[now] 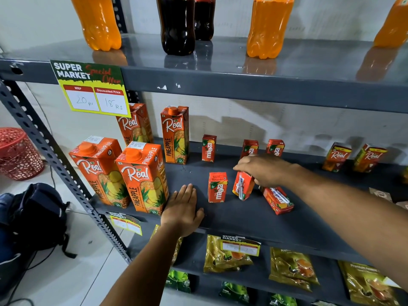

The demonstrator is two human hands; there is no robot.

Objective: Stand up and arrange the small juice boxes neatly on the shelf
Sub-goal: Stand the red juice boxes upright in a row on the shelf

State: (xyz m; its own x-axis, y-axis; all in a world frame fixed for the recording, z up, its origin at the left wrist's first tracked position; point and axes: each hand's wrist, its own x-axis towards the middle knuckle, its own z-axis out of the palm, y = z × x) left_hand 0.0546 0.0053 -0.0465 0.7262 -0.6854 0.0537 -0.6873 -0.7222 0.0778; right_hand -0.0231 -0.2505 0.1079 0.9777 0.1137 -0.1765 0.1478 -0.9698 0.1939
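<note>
Small red Maaza juice boxes sit on the dark middle shelf (231, 219). One stands upright at the front (217, 187). Beside it my right hand (263, 171) grips the top of a tilted box (242, 187), straw side facing me. Another box lies flat (278, 200) just right of it. Three more stand along the back: one at the left (208, 148) and two (249, 148) (275, 147) partly hidden behind my right hand. My left hand (183, 209) rests flat on the shelf's front edge, fingers apart, holding nothing.
Tall Real pineapple cartons (143, 180) crowd the shelf's left end. Two small Real boxes (336, 156) stand at the back right. Soda bottles (177, 25) line the shelf above; tea packets (227, 255) fill the shelf below. A backpack (37, 217) and red basket (18, 153) are on the floor at left.
</note>
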